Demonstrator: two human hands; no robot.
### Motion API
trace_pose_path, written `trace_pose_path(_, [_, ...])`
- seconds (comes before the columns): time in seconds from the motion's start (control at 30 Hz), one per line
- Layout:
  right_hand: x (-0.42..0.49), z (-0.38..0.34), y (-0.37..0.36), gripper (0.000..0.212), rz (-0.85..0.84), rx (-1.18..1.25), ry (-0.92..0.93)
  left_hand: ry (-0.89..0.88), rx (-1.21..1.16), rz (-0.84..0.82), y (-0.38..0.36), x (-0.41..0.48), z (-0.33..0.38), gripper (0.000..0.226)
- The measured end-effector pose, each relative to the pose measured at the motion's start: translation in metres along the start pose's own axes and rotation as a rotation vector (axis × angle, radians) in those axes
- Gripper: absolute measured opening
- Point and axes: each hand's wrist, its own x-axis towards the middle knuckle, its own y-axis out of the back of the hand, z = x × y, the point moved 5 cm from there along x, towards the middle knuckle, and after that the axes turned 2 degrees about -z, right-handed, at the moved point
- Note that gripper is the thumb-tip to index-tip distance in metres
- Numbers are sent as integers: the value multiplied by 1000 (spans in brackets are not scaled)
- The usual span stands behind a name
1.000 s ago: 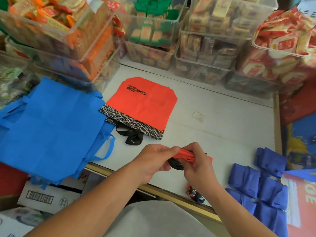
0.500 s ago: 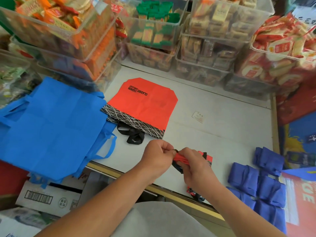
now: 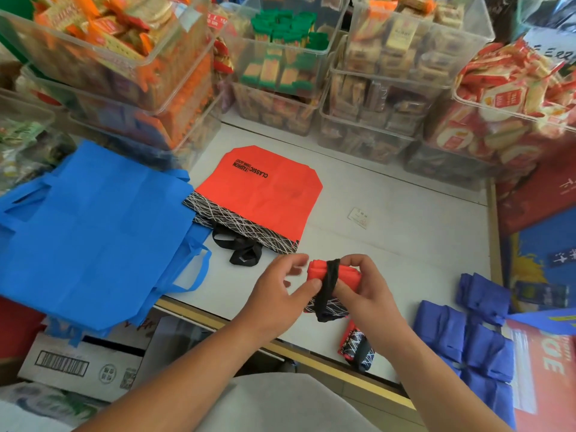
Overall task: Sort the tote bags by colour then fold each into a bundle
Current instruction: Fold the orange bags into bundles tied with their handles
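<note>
Clear bins point(image 3: 280, 48) of packed snacks stand stacked across the top of the frame, along the far edge of the worktop point(image 3: 405, 244). A pile of flat blue bags point(image 3: 93, 232) fills the left, hanging over the worktop's near edge above a cardboard box point(image 3: 78, 366). Its right edge covers a corner of a flat red bag point(image 3: 265, 194), which lies upper centre with a black-and-white patterned band and black handles toward the viewer. A small card point(image 3: 359, 217) lies just right of it. Dark blue bundles point(image 3: 467, 338) sit packed together at lower right, and a finished red bundle point(image 3: 355, 344) lies at the near edge, partly hidden by the right forearm. At centre, just above the white worktop, the right hand point(image 3: 364, 294) grips a red bundle point(image 3: 346, 274) with a black strap point(image 3: 330, 282) looped round it. The left hand point(image 3: 280, 291) is loosely spread beside it, thumb at the strap, holding nothing. Red and blue printed packaging crowds the right edge.
</note>
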Motion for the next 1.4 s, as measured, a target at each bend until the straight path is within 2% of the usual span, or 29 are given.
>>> trace_pose_path(0.1, [0, 9, -4, 14, -11, 119, -80, 50, -99, -16, -15, -1, -2, 19])
trace_pose_path(0.17, [0, 10, -6, 24, -26, 179, -116, 62, -112, 17, -20, 0, -1, 19])
trace_pose_path(0.23, [-1, 7, -4, 25, -33, 230, -121, 74, -146, 11, -26, 3, -1, 18])
trace_pose_path(0.37, [1, 12, 7, 21, 18, 181, -87, 92, -122, -25, -41, 10, -4, 16])
trace_pose_path(0.47, [6, 21, 15, 15, 43, 206, -127, 112, -78, -37, -51, 16, -10, 16])
trace_pose_path(0.6, [12, 41, 24, 14, 71, 313, -212, 210, -114, -176, -69, 26, -22, 22])
trace_pose_path(0.67, [18, 62, 32, 15, 117, 308, -255, 245, -50, -236, -77, 32, -40, 26])
trace_pose_path(0.8, [29, 97, 70, 11, 311, -159, -178, 385, 139, -79, -77, 54, -91, 18])
trace_pose_path(0.87, [29, 117, 84, 24, 341, -453, -105, 455, 167, -6, -80, 68, -107, 14])
trace_pose_path(1.0, [35, 167, 76, 61, 164, -917, 42, 412, 273, 14, -102, 90, -116, 17])
trace_pose_path(1.07, [37, 184, 72, 68, 101, -1010, 39, 391, 307, 35, -109, 91, -115, 23])
trace_pose_path(1.13, [37, 187, 74, 69, 108, -1044, 47, 392, 293, -3, -112, 89, -118, 22])
trace_pose_path(1.2, [35, 187, 74, 69, 118, -1044, 67, 407, 238, -61, -112, 86, -124, 26])
trace_pose_path(1.3, [33, 185, 76, 68, 117, -1006, 71, 433, 288, -81, -102, 76, -136, 27])
trace_pose_path(1.4, [30, 182, 75, 62, 132, -981, 89, 455, 321, -148, -99, 55, -141, 40])
